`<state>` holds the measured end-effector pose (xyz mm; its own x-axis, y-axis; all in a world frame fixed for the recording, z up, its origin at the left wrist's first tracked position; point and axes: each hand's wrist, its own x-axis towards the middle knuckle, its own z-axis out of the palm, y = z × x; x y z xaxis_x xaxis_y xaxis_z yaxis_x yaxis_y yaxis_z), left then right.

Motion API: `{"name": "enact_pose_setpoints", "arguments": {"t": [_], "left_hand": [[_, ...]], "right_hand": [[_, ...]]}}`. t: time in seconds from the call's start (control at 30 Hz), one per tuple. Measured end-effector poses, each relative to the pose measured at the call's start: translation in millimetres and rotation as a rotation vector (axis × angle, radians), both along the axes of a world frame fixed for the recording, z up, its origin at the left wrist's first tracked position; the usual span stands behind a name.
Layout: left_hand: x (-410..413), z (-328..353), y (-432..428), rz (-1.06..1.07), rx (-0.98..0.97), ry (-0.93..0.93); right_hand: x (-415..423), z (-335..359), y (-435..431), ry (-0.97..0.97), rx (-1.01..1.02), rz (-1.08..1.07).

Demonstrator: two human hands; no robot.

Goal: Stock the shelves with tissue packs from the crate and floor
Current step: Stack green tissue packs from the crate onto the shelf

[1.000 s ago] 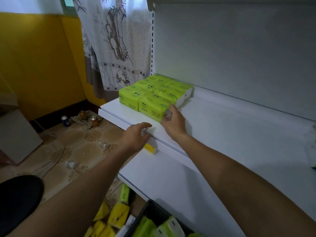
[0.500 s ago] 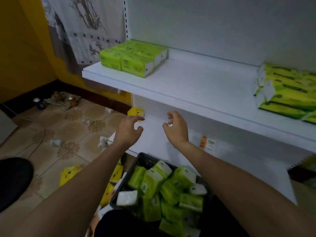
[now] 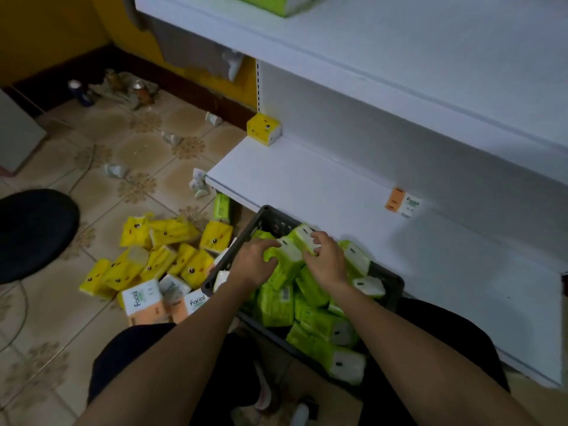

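Filling the dark crate (image 3: 396, 285), green tissue packs (image 3: 310, 318) lie heaped; the left hand (image 3: 250, 267) curls its fingers over the top pack (image 3: 285, 261), and the right hand (image 3: 325, 262) pinches the end of the neighbouring pack (image 3: 302, 236). Yellow packs (image 3: 172, 256) lie scattered on the floor (image 3: 76, 302) left of the crate.

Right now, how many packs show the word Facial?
3: two packs on the floor left of the crate, one on the lower shelf. More may be hidden.

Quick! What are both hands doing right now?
Left hand: grips a green tissue pack.
Right hand: grips the neighbouring green pack.
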<state>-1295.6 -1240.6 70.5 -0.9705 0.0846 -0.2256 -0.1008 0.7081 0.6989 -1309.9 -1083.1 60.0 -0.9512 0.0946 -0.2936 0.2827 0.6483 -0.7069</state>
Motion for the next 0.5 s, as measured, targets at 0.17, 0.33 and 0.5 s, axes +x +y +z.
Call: {"name": "enact_pose_setpoints", "arguments": {"t": [0.17,0.33,0.5], "left_hand": [[5,-49,2,0.001,-0.004,-0.137],[-8,-73,0,0.011,-0.003,-0.197],[-26,-86,-3,0.005,-0.013,-0.236]], "right_hand": [[0,-51,1,-0.139,0.013,0.002],[-11,-74,-3,-0.244,0.043,-0.004],[-32,-83,-10,-0.313,0.0,-0.029]]}}
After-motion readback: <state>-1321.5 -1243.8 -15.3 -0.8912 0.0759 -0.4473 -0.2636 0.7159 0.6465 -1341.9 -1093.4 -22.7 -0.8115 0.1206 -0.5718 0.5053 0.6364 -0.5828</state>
